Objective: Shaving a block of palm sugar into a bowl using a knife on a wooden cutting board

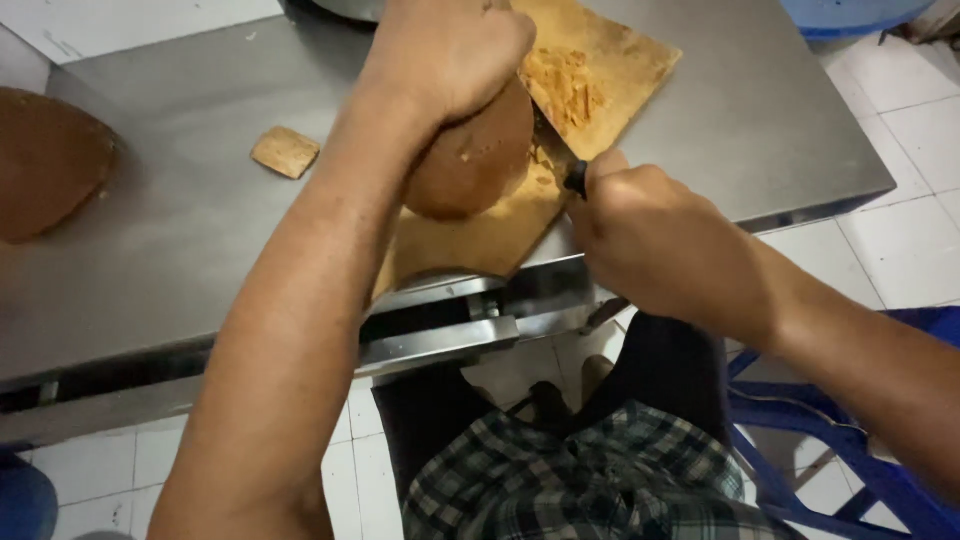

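Steel table (180, 230) over white floor tiles (900, 240), w/ a wooden cutting board (620, 60) lying at its front edge. On the board, approx center, sits a brown rounded block (470, 165). Left hand (450, 50) clamps down on top of the block. Right hand (650, 235) is fisted round a knife (556, 150), blade at the block's right side, shavings (570, 90) beyond. Small tan chip (285, 152) lies left; another brown block (45, 160) at far left.
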